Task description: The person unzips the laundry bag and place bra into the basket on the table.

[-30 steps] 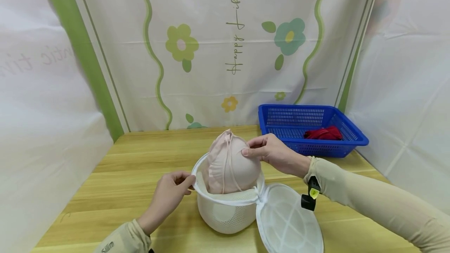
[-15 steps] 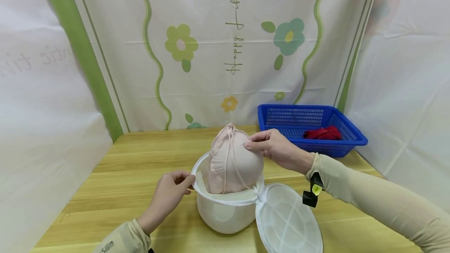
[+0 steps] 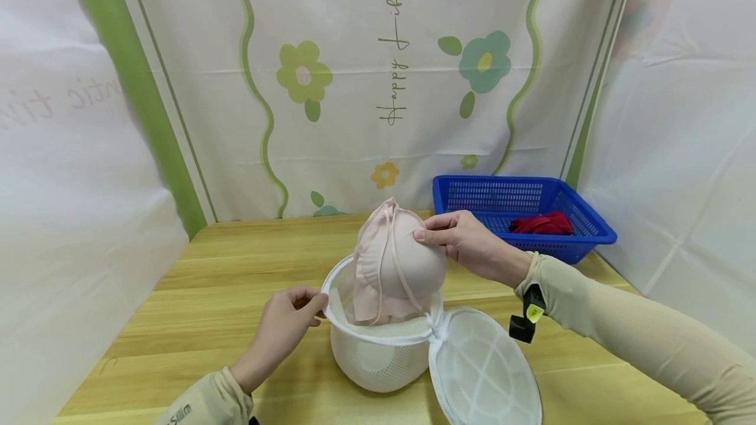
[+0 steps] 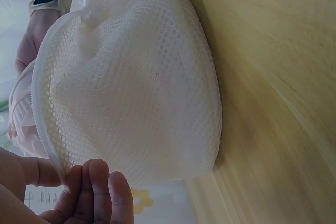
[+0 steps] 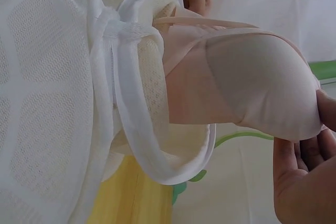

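A pale pink bra (image 3: pixel 398 261) with a moulded cup and thin straps rises out of a white mesh laundry bag (image 3: pixel 378 356). My right hand (image 3: pixel 472 244) pinches the edge of the cup between thumb and fingers; the right wrist view shows the bra (image 5: pixel 252 82) with its lower end still inside the bag's mouth. At the left side of the rim, my left hand (image 3: pixel 286 326) pinches the white zip edge. In the left wrist view the bag (image 4: pixel 136 87) stands on the table with its rim between that thumb and fingers. The bag's round lid (image 3: pixel 487 366) hangs open to the right.
A blue plastic basket (image 3: pixel 525 241) stands at the back right, with a red cloth item (image 3: pixel 542 223) in it. The wooden table (image 3: pixel 236 267) meets a printed curtain (image 3: pixel 354 149) at the back. White curtains hang on both sides.
My right hand has moved up and slightly right, and the bra has risen further out of the bag. My left hand has stayed on the rim.
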`<state>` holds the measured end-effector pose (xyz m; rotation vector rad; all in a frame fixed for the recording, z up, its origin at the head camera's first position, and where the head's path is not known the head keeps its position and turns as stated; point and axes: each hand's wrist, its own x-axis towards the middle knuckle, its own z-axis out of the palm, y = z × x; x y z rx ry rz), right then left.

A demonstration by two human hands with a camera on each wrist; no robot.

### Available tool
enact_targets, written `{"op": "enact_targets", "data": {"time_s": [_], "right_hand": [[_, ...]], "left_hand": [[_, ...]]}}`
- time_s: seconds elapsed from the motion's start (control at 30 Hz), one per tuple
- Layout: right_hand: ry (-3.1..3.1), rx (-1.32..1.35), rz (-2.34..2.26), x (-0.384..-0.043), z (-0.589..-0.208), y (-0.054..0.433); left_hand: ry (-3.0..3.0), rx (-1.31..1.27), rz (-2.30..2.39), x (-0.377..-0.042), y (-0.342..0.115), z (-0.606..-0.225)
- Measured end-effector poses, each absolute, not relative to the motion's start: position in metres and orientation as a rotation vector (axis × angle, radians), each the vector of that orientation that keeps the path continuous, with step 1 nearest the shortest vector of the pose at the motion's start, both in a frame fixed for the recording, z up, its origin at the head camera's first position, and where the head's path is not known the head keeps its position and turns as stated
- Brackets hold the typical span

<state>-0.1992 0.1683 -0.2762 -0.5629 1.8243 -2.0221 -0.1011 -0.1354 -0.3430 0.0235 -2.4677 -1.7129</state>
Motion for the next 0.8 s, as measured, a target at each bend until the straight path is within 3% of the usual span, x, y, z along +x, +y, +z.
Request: {"op": "enact_targets", "data": {"time_s": [0.8], "right_hand": [[1.817, -0.588, -2.103, -0.206, -0.250, 0.187]], "left_hand": [[-2.475, 0.027, -1.701, -0.103, -0.136, -0.343]]}}
